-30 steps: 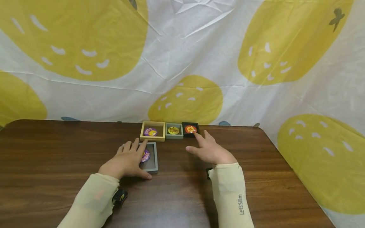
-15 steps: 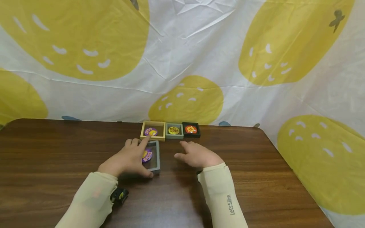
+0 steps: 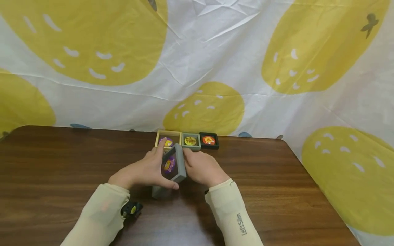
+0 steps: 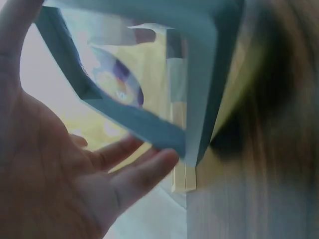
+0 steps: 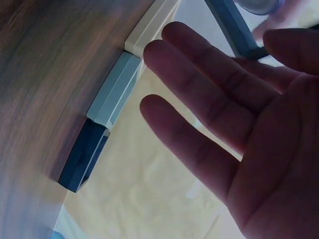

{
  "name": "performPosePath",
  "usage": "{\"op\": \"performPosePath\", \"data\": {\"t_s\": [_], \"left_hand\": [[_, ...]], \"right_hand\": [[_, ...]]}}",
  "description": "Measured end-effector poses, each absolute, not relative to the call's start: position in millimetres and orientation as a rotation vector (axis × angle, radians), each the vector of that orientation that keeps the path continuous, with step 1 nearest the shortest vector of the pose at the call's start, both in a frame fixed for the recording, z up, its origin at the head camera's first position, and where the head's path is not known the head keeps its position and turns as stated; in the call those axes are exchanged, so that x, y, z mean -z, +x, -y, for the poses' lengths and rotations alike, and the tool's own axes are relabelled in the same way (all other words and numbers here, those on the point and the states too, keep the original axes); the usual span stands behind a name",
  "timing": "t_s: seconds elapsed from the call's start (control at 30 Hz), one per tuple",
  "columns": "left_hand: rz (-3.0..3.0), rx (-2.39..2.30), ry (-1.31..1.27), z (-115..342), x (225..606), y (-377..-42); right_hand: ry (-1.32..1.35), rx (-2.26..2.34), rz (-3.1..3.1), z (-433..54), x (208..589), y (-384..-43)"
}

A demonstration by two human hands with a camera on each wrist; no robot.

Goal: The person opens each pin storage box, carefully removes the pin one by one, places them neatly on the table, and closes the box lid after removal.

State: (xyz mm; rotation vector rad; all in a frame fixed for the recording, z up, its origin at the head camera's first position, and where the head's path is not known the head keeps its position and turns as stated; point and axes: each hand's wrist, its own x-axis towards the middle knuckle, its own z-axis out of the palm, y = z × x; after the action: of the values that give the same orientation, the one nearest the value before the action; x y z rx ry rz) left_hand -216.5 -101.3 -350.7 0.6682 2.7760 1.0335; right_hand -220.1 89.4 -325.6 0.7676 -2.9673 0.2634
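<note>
A grey square shadow-box frame (image 3: 181,164) with a transparent panel is tilted up over the table, its right side raised. Inside shows a round purple and yellow badge (image 3: 169,165). My left hand (image 3: 140,173) spans the frame, thumb at the near edge and fingers at the far edge. In the left wrist view its fingertips (image 4: 167,159) meet the frame's rim. My right hand (image 3: 205,168) is at the raised right side. In the right wrist view its thumb and index finger are at a frame corner (image 5: 244,47), while the other fingers (image 5: 189,149) extend loosely.
At the table's back edge stand three smaller frames in a row: cream (image 3: 176,133), grey-green (image 3: 191,148) and black (image 3: 215,147), each with a round badge. A white curtain (image 3: 129,109) printed with yellow fruit hangs behind the brown wooden table (image 3: 277,191).
The grey frame has gone from lying flat to tilted, right side up. My right hand has moved left from near the black frame to the grey frame's side; the left hand has closed around it.
</note>
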Motion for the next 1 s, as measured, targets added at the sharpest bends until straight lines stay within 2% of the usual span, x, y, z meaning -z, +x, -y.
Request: {"op": "performPosePath", "data": {"t_s": [0.23,0.53,0.77,1.0], "left_hand": [[-2.669,-1.168,0.810,99,351,-215],[-2.561,-1.209,0.719,101,351,-213],[-2.320,-1.358,0.748,106,354,-216],[-2.469,-1.165,0.759,108,352,-215]], "right_hand": [[0.795,-0.295,2.901,-87,322,-218],[0.474,-0.555,2.963,-78,309,-207],[0.489,-0.713,3.004,-64,310,-201],[0.466,-0.788,3.027,-54,315,-199]]}}
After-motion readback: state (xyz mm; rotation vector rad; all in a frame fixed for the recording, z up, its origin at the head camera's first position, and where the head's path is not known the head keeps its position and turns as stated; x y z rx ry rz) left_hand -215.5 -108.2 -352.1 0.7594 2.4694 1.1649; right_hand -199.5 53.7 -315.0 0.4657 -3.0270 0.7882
